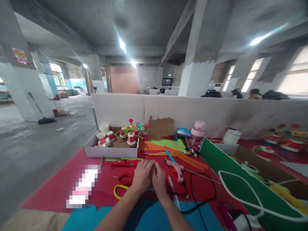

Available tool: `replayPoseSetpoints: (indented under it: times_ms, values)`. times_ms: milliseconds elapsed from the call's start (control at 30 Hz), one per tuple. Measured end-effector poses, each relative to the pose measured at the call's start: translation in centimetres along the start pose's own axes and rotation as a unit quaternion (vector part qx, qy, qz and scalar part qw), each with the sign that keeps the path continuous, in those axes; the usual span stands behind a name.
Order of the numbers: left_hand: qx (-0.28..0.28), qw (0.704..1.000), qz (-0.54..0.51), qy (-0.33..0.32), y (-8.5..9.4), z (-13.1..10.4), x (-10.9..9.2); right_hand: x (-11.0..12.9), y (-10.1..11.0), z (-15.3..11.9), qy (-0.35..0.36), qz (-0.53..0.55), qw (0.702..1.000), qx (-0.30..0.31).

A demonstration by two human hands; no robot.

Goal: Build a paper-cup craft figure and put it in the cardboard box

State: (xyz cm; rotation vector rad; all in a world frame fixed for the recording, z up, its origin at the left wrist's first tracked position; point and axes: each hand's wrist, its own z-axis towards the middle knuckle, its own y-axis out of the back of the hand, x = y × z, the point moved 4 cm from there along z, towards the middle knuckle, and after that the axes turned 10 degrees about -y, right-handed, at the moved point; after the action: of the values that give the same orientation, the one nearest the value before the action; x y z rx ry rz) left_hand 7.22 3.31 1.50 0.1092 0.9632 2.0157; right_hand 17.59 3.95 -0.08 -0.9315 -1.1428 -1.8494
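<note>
My left hand point(142, 175) and my right hand point(159, 179) meet in the middle of the red table, fingers curled and pressed together. Whatever lies between or under them is hidden. Just left of them are scissors with a yellow handle point(117, 192) and a red handle point(124, 178). A red twisted bundle point(122, 164) lies beyond the scissors. Right of my hands rests a pink glue gun point(177, 170) with a black cord, and a white pen point(173, 191) lies nearer to me. Blue sheet point(141, 218) material spreads under my forearms.
At the back left a white box point(110, 152) holds paper cups and cup figures. Orange strips point(185, 157) and green paper point(175, 144) lie ahead. A green panel point(223, 173) with a white cable point(240, 183) stands right. A white partition point(158, 107) closes the back.
</note>
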Motion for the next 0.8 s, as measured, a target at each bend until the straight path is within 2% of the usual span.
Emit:
replayPoseSetpoints:
  times_ms: [100, 200, 400, 667, 800]
  values:
    - [0.005, 1.0, 0.013, -0.019, 0.4, 0.0, -0.3, -0.1, 0.2, -0.3, 0.035, -0.04, 0.998, 0.022]
    - [0.008, 0.999, 0.02, -0.029, 0.4, 0.1, -0.6, 0.1, 0.7, -0.4, 0.054, -0.058, 0.997, 0.019]
    - [0.027, 0.999, 0.033, 0.005, -0.1, -0.1, -0.4, 0.3, 0.7, -0.1, 0.047, -0.098, 0.994, 0.027]
    - [0.054, 0.998, -0.029, 0.029, -0.9, -0.4, 0.6, 0.2, 1.1, 0.5, 0.011, -0.057, 0.998, 0.021]
    - [0.072, 0.996, -0.043, 0.014, 0.5, 0.1, 1.3, 0.5, 1.4, 0.5, 0.03, 0.012, 0.999, -0.006]
